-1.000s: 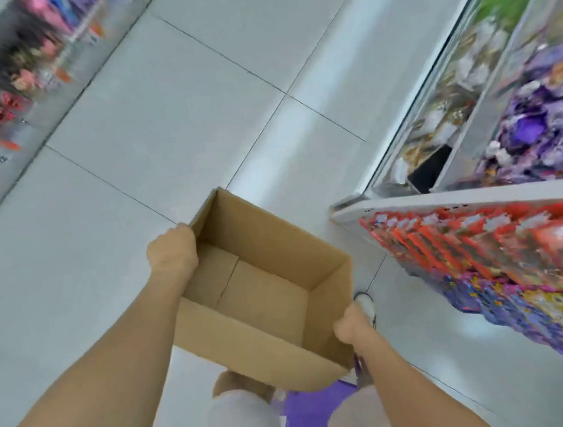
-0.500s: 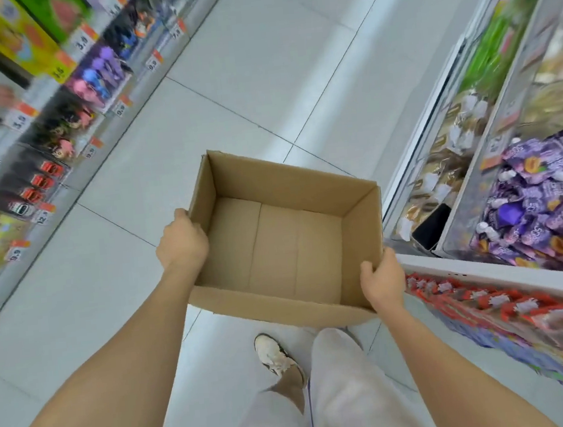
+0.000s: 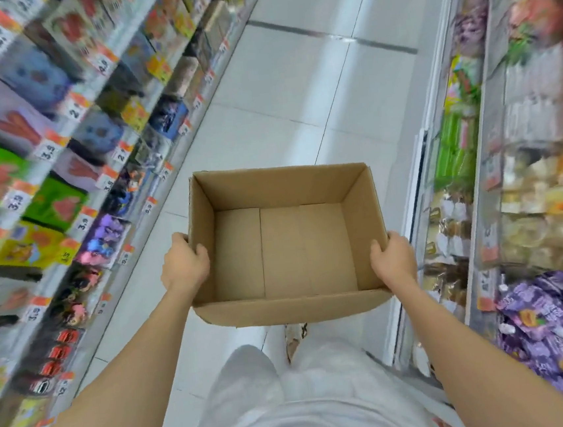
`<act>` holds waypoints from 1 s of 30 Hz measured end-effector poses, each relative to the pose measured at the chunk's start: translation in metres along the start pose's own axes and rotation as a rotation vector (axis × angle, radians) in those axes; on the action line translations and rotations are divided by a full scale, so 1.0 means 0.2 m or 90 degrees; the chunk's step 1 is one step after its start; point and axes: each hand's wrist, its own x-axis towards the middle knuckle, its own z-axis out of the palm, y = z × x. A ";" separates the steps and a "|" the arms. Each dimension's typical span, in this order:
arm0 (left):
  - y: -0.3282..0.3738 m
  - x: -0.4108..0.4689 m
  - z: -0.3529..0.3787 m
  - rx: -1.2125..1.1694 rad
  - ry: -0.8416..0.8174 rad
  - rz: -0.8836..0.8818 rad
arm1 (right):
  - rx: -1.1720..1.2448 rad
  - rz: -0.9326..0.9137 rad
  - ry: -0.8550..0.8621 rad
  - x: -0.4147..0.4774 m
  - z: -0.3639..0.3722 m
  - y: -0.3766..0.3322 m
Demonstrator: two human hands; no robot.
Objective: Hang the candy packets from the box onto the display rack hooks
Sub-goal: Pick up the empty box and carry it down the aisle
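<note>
Store aisle | box (open top) | left hand, right hand gripping opposite walls

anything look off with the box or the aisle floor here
The cardboard box, gripped at its sides by the left hand and right hand, is empty: only its bare bottom shows, no candy packets to hang. It looks intact. Nothing lies spilled on the floor; the shelves are too blurred to judge.
</note>
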 end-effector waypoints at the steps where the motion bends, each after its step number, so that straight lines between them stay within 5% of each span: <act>1: 0.09 0.11 -0.03 -0.008 -0.001 0.006 | -0.008 -0.006 0.007 0.12 -0.04 -0.11; 15: 1.75 1.96 -0.17 -0.041 -0.028 0.108 | 0.047 0.045 0.101 1.90 -0.31 -1.30; 25: 3.43 3.02 -0.15 0.002 -0.071 0.279 | 0.097 0.152 0.241 3.23 -0.73 -1.79; 30: 4.20 3.47 -0.05 0.030 -0.069 0.275 | 0.100 0.142 0.246 4.08 -0.96 -2.07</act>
